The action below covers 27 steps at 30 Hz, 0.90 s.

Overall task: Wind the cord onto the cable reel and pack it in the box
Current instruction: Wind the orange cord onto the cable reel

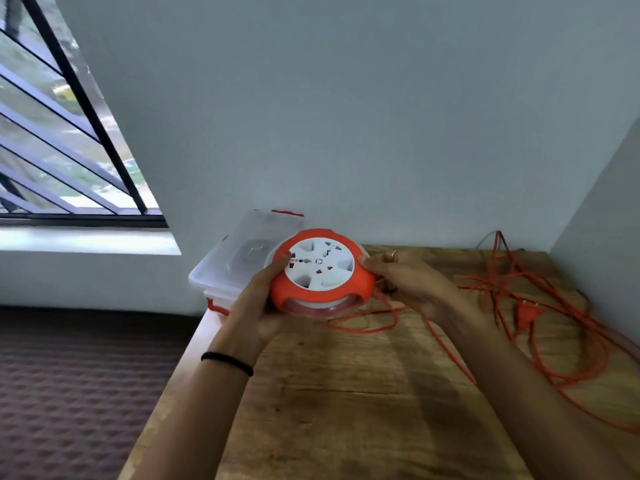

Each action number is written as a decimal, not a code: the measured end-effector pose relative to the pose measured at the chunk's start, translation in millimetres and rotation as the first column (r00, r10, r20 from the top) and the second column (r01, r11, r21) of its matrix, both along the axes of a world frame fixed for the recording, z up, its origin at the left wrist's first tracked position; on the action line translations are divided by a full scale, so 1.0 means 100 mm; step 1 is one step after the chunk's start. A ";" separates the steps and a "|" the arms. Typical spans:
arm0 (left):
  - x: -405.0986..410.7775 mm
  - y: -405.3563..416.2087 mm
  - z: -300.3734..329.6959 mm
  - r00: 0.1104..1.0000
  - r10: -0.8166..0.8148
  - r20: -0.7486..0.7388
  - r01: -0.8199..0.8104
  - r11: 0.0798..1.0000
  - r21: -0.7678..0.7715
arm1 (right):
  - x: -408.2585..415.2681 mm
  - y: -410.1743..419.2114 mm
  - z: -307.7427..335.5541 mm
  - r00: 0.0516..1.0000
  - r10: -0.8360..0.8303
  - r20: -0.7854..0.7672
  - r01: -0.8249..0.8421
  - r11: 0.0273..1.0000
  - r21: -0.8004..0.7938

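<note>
Head camera, looking forward-down, close over table (346,393).

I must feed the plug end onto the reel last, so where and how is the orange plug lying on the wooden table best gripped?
Pinch the orange plug by its thicker body, coming from above: it lies flat on the wooden table among loose orange cord, pins seemingly pointing right, so that end is best avoided.

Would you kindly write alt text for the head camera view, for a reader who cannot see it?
A person's left hand and right hand hold an orange and white cable reel above a wooden table. Most of the orange cord lies loose on the table at right, and a clear plastic box with its lid on sits behind the reel.
</note>
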State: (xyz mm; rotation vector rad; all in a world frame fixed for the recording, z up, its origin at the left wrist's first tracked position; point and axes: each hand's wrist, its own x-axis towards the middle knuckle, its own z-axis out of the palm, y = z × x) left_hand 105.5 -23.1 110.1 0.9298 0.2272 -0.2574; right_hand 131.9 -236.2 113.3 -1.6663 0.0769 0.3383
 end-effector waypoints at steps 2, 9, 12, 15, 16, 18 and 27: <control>0.05 0.01 -0.02 1.000 0.012 0.002 -0.012 1.000 0.008 | 0.00 -0.05 0.04 0.999 0.011 0.039 -0.011 1.000 0.010; 0.15 -0.06 -0.05 0.998 -0.039 0.042 0.039 0.999 0.008 | 0.07 -0.25 0.45 0.766 0.200 0.610 0.155 0.864 -0.479; 0.17 -0.11 -0.03 0.993 -0.101 0.061 0.098 0.994 0.054 | 0.04 -0.13 0.52 0.626 0.509 0.590 0.025 0.744 -0.668; 0.18 -0.14 -0.03 0.985 -0.153 0.075 0.143 0.982 0.123 | 0.07 -0.04 0.52 0.532 0.734 0.422 -0.068 0.534 -0.842; 0.19 -0.14 -0.03 0.985 -0.157 0.076 0.145 0.979 0.147 | 0.08 -0.02 0.51 0.511 0.783 0.355 -0.094 0.461 -0.882; 0.21 -0.12 -0.04 0.986 -0.145 0.078 0.128 0.972 0.196 | 0.09 0.01 0.50 0.496 0.837 0.231 -0.137 0.338 -0.931; 0.27 -0.09 -0.10 0.978 -0.203 0.036 0.188 0.949 0.254 | 0.04 0.08 0.48 0.389 0.921 0.019 -0.029 0.032 -0.999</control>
